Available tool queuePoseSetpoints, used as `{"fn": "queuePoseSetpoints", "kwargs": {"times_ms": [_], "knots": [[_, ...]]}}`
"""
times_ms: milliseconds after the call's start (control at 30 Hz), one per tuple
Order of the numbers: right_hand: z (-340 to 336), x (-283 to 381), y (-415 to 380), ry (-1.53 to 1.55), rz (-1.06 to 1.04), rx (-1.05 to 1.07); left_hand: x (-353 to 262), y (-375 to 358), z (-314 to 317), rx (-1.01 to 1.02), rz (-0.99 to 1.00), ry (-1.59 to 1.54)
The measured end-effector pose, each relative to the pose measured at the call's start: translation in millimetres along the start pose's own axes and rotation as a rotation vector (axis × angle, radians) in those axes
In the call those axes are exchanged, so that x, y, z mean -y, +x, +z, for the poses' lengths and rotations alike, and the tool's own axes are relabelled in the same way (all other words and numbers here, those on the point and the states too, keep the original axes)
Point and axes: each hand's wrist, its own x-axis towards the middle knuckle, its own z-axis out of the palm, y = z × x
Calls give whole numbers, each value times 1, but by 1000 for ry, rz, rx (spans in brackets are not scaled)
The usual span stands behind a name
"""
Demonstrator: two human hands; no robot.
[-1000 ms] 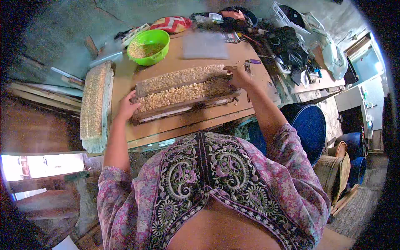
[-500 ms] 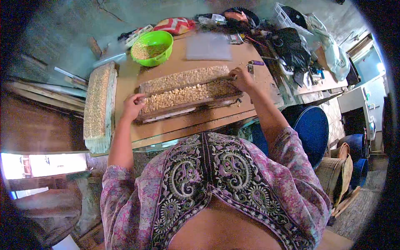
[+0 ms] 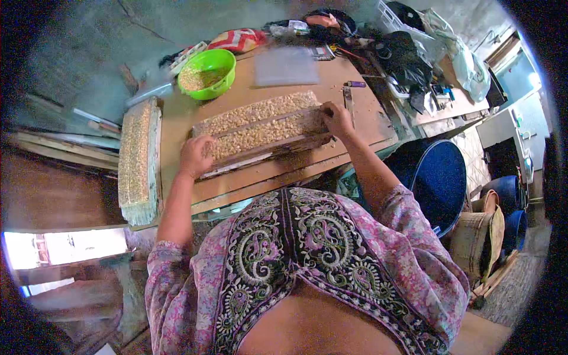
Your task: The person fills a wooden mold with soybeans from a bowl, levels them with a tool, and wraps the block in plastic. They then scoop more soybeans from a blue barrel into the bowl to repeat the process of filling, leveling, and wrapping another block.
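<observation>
A long tray (image 3: pixel 260 139) filled with pale kernels lies on the brown table, a strip dividing it into two rows. My left hand (image 3: pixel 197 155) grips the tray's left end, its fingers closed around the near corner. At the right end, my right hand (image 3: pixel 337 119) has its fingers closed on the edge. Behind the tray, a green bowl (image 3: pixel 222 83) holds loose kernels. A clear plastic sheet (image 3: pixel 287 67) lies flat to the right of the bowl.
Another kernel-filled tray (image 3: pixel 135 160) stands lengthwise at the table's left. A purple lighter (image 3: pixel 355 84) lies at the back right. Black bags (image 3: pixel 402 62) and a white crate (image 3: pixel 408 26) are beyond it. A blue barrel (image 3: pixel 441 183) stands right of the table.
My left hand has closed further over the tray's left corner. My right hand has shifted slightly down at its end. The dividing strip now lies between the rows, and the view has shifted slightly.
</observation>
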Motion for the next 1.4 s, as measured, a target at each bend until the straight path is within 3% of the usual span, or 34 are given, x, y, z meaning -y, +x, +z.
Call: {"fn": "queuePoseSetpoints", "kwargs": {"times_ms": [33, 67, 100, 167, 233, 267, 367, 500, 733, 900, 1033, 1133, 1200, 1233, 1333, 1400], "knots": [[1, -1, -5, -5, 6, -8, -27, 10, -3, 96, -23, 111], [5, -3, -10, 134, 18, -144, -46, 17, -2, 189, -46, 223], [6, -4, -15, 273, 24, -281, -51, 21, 4, 183, -37, 218], [1, -1, -31, 329, 71, -311, -56, 24, 13, 198, -23, 304], [-4, 2, -43, -50, -153, -232, -57, 27, 18, 209, -52, 295], [-3, 0, -45, -37, -311, -233, -58, 27, 20, 205, -59, 278], [-3, 18, -49, -295, -270, -215, -53, 31, 25, 214, -78, 234], [5, 13, -36, -368, -160, -104, -64, 40, 24, 215, -88, 229], [4, 14, -26, -368, -234, -19, -64, 40, 31, 122, -26, 182], [3, 25, -20, -461, -142, 96, -64, 38, 36, 49, 20, 151], [3, 31, -16, -418, -166, 111, -57, 36, 45, 89, -37, 125], [7, 36, -15, -330, -83, -16, -57, 34, 48, 62, -13, 88], [7, 41, -17, -219, -48, -317, -60, 33, 48, 64, 2, 147], [7, 42, -17, -218, -51, -314, -60, 32, 48, 63, -2, 148], [2, 32, -16, -299, -142, -264, -57, 29, 53, 40, 8, 132], [0, 20, -16, -411, -274, -27, -50, 27, 59, 25, 32, 103]]}}
